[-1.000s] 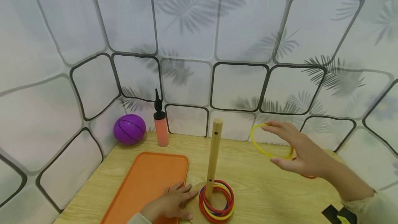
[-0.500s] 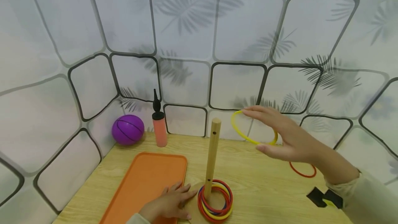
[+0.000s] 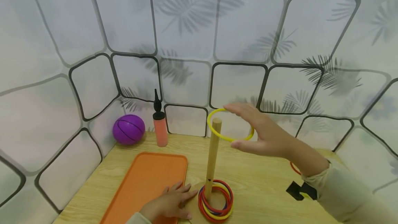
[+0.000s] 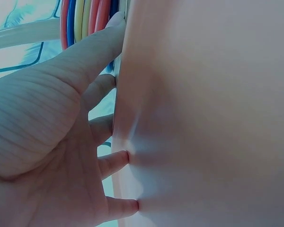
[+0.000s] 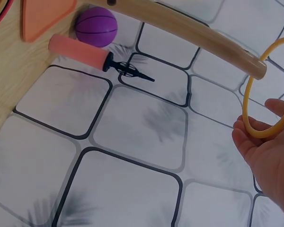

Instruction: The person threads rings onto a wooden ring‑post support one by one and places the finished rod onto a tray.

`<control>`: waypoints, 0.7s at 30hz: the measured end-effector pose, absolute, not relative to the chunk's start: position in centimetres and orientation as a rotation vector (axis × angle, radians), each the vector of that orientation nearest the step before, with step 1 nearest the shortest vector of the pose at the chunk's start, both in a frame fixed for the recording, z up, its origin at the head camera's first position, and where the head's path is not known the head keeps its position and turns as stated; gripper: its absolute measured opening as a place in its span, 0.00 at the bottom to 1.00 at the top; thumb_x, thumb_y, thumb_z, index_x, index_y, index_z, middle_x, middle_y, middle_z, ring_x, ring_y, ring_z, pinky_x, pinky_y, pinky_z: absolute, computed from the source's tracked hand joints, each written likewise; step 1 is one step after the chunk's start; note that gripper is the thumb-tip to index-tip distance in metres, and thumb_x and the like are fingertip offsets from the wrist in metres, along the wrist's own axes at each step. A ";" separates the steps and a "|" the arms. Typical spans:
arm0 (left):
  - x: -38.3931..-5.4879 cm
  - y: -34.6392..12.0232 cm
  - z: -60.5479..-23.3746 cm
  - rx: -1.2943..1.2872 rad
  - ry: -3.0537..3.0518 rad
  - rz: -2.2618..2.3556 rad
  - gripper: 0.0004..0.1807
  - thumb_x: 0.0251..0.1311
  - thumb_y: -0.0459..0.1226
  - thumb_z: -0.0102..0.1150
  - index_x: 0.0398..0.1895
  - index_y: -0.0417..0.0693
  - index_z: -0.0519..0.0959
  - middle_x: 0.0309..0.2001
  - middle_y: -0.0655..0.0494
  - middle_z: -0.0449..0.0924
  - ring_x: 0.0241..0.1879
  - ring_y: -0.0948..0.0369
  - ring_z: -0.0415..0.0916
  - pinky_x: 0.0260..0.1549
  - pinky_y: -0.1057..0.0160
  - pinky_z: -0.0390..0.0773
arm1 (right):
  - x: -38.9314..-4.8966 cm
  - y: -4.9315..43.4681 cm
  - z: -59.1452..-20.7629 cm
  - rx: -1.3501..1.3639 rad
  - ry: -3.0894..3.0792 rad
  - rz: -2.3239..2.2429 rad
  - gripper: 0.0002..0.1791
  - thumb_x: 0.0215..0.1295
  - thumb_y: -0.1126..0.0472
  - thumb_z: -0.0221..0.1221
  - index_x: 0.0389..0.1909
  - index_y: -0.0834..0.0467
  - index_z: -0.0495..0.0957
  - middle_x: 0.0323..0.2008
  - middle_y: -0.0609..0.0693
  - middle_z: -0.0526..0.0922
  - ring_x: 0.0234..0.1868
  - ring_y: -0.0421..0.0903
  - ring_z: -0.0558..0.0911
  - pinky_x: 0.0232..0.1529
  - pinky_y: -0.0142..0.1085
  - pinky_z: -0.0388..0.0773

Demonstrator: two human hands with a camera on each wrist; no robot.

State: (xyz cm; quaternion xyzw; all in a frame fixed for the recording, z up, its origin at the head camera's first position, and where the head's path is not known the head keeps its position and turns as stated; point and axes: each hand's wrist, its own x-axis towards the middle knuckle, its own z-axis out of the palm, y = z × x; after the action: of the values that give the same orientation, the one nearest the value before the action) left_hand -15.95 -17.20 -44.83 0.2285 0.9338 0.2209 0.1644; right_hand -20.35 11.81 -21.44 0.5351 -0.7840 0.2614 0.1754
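Observation:
In the head view my right hand (image 3: 264, 134) holds a yellow ring (image 3: 209, 123) between thumb and fingers. The ring is level with the top of an upright wooden post (image 3: 212, 158) and overlaps it in view. The right wrist view shows the yellow ring (image 5: 246, 106) beside the post's tip (image 5: 255, 70); whether it encircles the post I cannot tell. Red, yellow and blue rings (image 3: 230, 201) lie stacked round the post's foot on a wooden base (image 3: 194, 208). My left hand (image 3: 169, 203), fingers spread, rests across the base's left edge and an orange tray (image 3: 155, 172).
Behind the tray, a purple ball (image 3: 129, 129) and a pink hand pump (image 3: 160, 132) stand near the patterned wall. At right, a red ring (image 3: 293, 168) lies on the table, partly behind my right forearm. A black object (image 3: 293, 190) shows beside the right sleeve.
My right hand has carried the yellow ring leftward and slightly up to the post's top. The left hand has stayed in place.

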 end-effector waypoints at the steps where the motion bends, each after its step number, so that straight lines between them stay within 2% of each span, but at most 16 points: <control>1: -15.8 -17.1 -44.8 0.652 2.661 0.633 0.38 0.51 0.53 0.66 0.68 0.65 0.66 0.70 0.48 0.59 0.69 0.38 0.47 0.58 0.30 0.46 | -20.4 11.7 -21.7 1.508 -2.231 0.750 0.43 0.52 0.57 0.69 0.69 0.56 0.60 0.65 0.52 0.67 0.64 0.48 0.66 0.62 0.50 0.60; 5: -15.6 -17.0 -44.5 0.655 2.650 0.647 0.38 0.51 0.52 0.66 0.68 0.64 0.66 0.70 0.47 0.60 0.69 0.38 0.47 0.58 0.30 0.46 | -20.4 11.5 -23.0 1.466 -2.273 0.770 0.44 0.52 0.56 0.69 0.69 0.57 0.60 0.65 0.52 0.66 0.61 0.47 0.67 0.57 0.49 0.67; 9: -15.8 -16.9 -44.5 0.652 2.655 0.640 0.38 0.52 0.52 0.66 0.68 0.64 0.66 0.70 0.47 0.59 0.69 0.38 0.47 0.58 0.30 0.46 | -20.3 11.5 -24.2 1.438 -2.330 0.794 0.46 0.51 0.55 0.70 0.70 0.56 0.58 0.66 0.51 0.65 0.62 0.47 0.66 0.57 0.49 0.66; 15: -16.1 -17.0 -44.4 0.623 2.637 0.638 0.38 0.52 0.53 0.65 0.68 0.64 0.65 0.70 0.48 0.58 0.69 0.39 0.46 0.59 0.31 0.47 | -20.2 11.5 -27.0 1.413 -2.380 0.825 0.47 0.52 0.52 0.70 0.71 0.53 0.56 0.66 0.50 0.63 0.65 0.49 0.62 0.58 0.55 0.64; 21: -16.0 -17.1 -44.1 0.606 2.611 0.651 0.38 0.53 0.52 0.65 0.69 0.62 0.65 0.71 0.48 0.58 0.70 0.39 0.45 0.59 0.30 0.46 | -19.7 11.4 -30.6 1.398 -2.443 0.899 0.46 0.54 0.50 0.68 0.71 0.51 0.55 0.66 0.50 0.62 0.66 0.49 0.61 0.57 0.56 0.65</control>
State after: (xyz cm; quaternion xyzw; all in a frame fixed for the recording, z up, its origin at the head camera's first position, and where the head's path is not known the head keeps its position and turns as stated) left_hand -16.01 -17.10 -44.06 0.2155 0.9293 0.2318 0.1904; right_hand -19.66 11.36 -30.61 0.4711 -0.8232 0.3029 0.0931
